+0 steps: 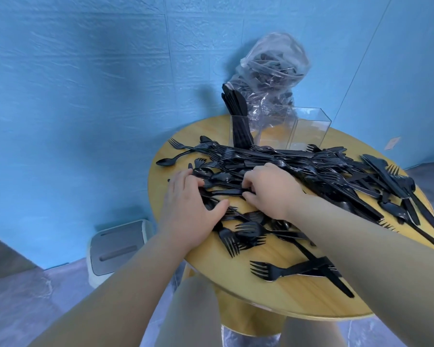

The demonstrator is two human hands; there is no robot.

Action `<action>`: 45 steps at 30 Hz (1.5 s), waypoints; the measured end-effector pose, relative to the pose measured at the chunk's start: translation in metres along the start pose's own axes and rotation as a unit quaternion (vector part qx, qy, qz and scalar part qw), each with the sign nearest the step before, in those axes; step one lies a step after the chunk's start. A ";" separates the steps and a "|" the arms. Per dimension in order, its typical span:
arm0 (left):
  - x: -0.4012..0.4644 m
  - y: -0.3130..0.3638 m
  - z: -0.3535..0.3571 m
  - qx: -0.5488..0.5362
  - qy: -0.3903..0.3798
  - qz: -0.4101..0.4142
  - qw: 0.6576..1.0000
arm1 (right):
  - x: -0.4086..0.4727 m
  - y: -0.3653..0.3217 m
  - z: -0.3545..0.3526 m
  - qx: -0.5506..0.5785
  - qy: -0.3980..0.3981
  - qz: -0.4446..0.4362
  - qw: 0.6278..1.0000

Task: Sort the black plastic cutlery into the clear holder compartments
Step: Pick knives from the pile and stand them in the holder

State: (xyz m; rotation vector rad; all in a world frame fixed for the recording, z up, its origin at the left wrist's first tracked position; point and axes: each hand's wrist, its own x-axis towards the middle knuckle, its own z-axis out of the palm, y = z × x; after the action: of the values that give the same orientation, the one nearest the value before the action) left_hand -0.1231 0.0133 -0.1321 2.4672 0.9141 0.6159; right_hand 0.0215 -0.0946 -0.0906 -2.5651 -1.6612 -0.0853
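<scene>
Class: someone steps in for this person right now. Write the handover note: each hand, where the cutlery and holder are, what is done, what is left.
Left hand: resting on the cutlery pile, fingers curled at the spoons; a firm grip cannot be told.
Right hand: pinching a handle in the pile.
Holder: at the far edge of the round table, in front of a bag of more cutlery.
Done: knives stand in the left compartment.
Left: the other compartments look empty; forks, spoons and more knives lie mixed over the table.
</scene>
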 end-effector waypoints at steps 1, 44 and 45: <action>0.000 -0.001 0.000 0.008 -0.006 0.006 1.000 | 0.000 0.003 0.000 0.003 0.006 0.008 1.000; 0.000 0.003 -0.002 0.054 -0.041 -0.001 0.998 | -0.008 0.024 -0.001 0.010 0.002 0.053 0.999; 0.000 0.004 -0.002 0.060 -0.045 -0.001 0.997 | -0.006 0.023 0.000 0.005 0.001 0.053 0.999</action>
State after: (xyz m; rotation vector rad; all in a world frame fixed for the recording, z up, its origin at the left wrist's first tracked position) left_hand -0.1227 0.0115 -0.1282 2.5767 0.9430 0.4578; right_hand 0.0397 -0.1095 -0.0917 -2.6385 -1.5176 -0.0714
